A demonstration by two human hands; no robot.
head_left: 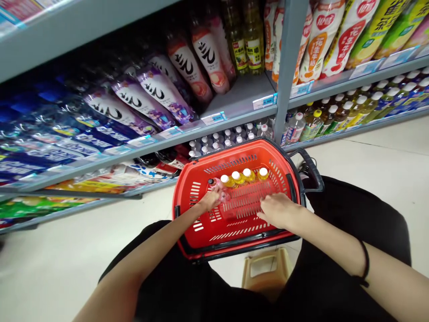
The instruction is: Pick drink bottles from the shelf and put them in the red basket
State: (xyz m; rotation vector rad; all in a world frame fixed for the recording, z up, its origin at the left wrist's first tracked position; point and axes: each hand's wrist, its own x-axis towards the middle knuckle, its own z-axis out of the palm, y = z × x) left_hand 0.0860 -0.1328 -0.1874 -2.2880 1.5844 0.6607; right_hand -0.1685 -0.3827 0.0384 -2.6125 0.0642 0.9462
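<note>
Now, left hand: gripping, seemingly placing pink plastic bottle.
Right hand: half-curled, hold unclear.
Red plastic basket: calls for release near left edge.

Grey shelves stand along a pale, glossy tiled floor.

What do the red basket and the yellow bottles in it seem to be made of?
Basket: probably hard plastic, smooth with a slight sheen, slotted as if moulded. Bottles: glossy, seemingly clear plastic, as yellow shows through; glass is possible too.
</note>
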